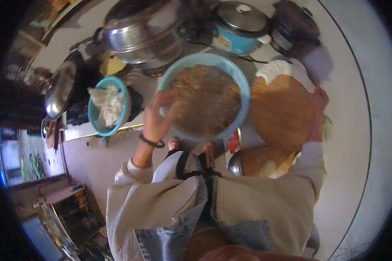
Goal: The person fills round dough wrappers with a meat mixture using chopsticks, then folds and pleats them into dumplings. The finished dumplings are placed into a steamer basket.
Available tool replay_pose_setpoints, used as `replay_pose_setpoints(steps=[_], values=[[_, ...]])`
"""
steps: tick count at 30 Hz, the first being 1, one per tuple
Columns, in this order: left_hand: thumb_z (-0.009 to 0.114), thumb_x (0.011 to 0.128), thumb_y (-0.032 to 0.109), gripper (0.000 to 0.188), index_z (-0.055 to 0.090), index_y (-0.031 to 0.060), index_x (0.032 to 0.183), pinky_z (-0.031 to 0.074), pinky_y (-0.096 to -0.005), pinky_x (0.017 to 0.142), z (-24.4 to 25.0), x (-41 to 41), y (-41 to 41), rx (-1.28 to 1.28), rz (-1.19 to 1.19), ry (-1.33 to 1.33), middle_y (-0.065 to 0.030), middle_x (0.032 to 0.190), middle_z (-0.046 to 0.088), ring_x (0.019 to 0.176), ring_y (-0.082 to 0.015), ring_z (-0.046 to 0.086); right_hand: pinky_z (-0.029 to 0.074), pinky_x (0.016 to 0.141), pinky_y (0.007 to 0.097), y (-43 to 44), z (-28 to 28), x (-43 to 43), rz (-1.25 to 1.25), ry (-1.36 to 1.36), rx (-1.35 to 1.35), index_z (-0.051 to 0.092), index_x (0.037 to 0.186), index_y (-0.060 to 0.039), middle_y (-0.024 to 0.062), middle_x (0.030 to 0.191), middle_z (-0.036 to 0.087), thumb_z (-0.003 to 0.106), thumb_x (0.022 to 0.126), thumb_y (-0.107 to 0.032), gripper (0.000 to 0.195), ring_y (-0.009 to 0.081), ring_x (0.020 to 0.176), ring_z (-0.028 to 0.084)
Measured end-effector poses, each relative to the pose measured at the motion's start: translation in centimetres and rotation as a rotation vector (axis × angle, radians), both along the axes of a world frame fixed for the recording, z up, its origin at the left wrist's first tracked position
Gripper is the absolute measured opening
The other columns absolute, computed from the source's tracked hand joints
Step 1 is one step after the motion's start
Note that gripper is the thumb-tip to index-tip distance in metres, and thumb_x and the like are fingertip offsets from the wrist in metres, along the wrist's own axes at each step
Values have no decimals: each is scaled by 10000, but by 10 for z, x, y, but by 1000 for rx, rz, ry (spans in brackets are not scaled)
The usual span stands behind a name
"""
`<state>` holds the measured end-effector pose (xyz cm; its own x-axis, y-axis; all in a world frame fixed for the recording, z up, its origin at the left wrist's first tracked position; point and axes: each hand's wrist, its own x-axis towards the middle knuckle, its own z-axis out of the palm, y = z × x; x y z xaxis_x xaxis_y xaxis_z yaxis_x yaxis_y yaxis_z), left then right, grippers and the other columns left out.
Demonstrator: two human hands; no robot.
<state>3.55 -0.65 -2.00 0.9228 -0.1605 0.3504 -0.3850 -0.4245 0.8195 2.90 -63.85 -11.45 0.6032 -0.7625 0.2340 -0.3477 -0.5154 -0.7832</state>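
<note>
A large light-blue basin point(245, 94) filled with a brown, chopped-looking mixture point(209, 98) is in front of me, slightly blurred. My left hand point(160, 112), with a dark band at the wrist, is on its left rim, thumb and fingers around the edge. To the right is a round wooden board point(281, 111). Thin white rounds, like dumpling wrappers point(274, 70), overlap in a row along its far edge. My right hand point(319, 98) is at the board's right edge, beside the white pieces; its grip is unclear.
Left of the basin, a smaller turquoise bowl point(125, 112) holds crumpled white material. Behind stand a large steel pot point(127, 39), a blue rice cooker point(236, 39) and a black pot point(294, 31). A metal lid point(60, 89) leans at left. The counter's front edge point(130, 128) runs below the turquoise bowl.
</note>
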Motion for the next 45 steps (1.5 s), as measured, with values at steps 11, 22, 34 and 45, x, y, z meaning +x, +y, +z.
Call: replay_pose_setpoints(steps=[11,22,34,45], values=[[710,783,563,605,672,60,1118,535,-385,802,128,274,106,356,157,-452,-135,992,705,932,-292,682,482,799,275,234,63,-101,374,-9,-92,668,1083,-2,39,941,645,611,923,-145,222,129,874,585],[727,689,646,738,683,39,1106,499,-441,907,151,386,61,898,-7,-124,-190,1109,680,1043,-335,650,516,680,294,378,126,-164,367,89,-137,664,1006,13,104,846,674,600,896,-39,138,169,779,653],[756,731,469,519,704,53,1036,522,-385,827,189,275,194,830,-105,-298,-151,919,704,879,-283,680,526,722,327,327,162,-94,680,61,-197,653,1029,16,115,929,668,607,932,-115,169,212,869,649],[768,706,120,606,578,75,1280,463,-391,935,152,-210,433,859,635,239,-151,1159,607,1059,-312,594,499,633,301,423,160,53,1383,-14,-275,676,959,-12,84,855,650,675,877,-135,147,203,712,655]])
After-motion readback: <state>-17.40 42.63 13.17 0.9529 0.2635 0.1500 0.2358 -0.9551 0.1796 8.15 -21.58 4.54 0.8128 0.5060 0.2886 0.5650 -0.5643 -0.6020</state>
